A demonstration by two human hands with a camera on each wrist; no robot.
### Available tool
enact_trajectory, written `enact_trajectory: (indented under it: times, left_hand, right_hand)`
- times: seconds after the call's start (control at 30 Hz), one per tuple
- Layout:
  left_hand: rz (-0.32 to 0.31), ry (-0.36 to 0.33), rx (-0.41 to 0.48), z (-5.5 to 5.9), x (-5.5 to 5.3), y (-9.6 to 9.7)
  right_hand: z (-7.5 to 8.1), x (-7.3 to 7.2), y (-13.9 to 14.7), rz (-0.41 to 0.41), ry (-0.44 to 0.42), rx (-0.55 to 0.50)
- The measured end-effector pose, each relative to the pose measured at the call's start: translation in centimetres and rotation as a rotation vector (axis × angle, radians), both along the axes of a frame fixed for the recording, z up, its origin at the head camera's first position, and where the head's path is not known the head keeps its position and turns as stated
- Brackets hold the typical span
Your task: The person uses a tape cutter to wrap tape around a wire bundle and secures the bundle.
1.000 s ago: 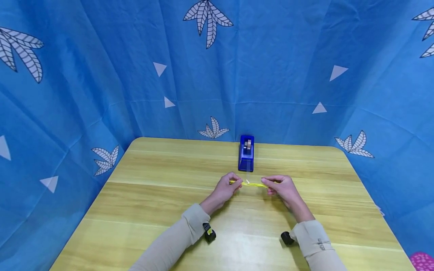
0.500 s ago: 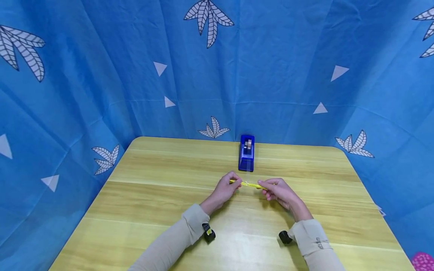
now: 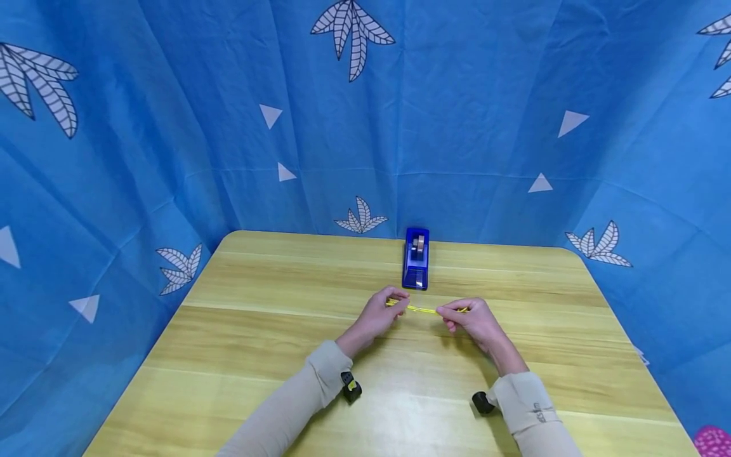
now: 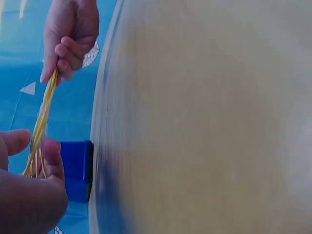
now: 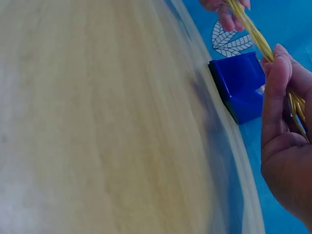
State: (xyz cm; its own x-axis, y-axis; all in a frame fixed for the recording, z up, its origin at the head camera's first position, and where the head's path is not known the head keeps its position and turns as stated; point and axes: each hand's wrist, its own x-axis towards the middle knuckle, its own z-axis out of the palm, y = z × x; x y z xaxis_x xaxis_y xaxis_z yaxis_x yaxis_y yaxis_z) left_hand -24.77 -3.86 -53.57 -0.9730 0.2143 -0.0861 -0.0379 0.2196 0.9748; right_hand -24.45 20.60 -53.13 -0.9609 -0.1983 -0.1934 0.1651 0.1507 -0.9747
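Observation:
A thin bundle of yellow cord (image 3: 424, 310) stretches between the two hands above the table, with several loops lying side by side. My left hand (image 3: 378, 316) holds its left end; in the left wrist view the strands (image 4: 43, 112) run between thumb and fingers. At the other end, my right hand (image 3: 476, 322) pinches the bundle between thumb and fingers, and loops stick out behind the grip in the right wrist view. Just beyond stands a blue tape dispenser (image 3: 415, 260) with a small roll in it. A clear tape strip (image 3: 419, 297) reaches from its front toward the cord's middle.
The wood-patterned table (image 3: 257, 273) has its back edge right behind the dispenser. A blue curtain (image 3: 474, 127) with leaf prints hangs around the back and sides. Black wrist cameras (image 3: 483, 402) sit at both cuffs.
My right hand moved slightly inward, then lifted a little, with loops now showing behind its fingers. The left fingers shifted slightly on the cord. The dispenser stayed in place.

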Motion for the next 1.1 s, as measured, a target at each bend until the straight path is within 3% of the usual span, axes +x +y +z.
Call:
enact_trajectory:
  times: [0.23, 0.47, 0.7, 0.9, 1.1]
  left_hand:
    - [-0.043, -0.061, 0.043, -0.08, -0.53, -0.35]
    - [-0.035, -0.032, -0.022, -0.26, -0.37, -0.15]
    - [-0.031, -0.039, 0.065, -0.68, -0.12, 0.26]
    - [-0.001, -0.003, 0.056, -0.39, 0.19, 0.53]
    - [0.000, 0.041, 0.026, -0.27, 0.28, 0.51]
  right_hand:
    - [-0.18, -0.15, 0.02, -0.038, 0.091, 0.054]
    - [-0.44, -0.18, 0.15, -0.028, 0.187, 0.064]
    - [-0.64, -0.13, 0.09, -0.013, 0.241, 0.039]
    - [-0.69, -0.19, -0.01, -0.001, 0.189, 0.051]
    - [-0.34, -0.31, -0.03, 0.000, 0.032, 0.009]
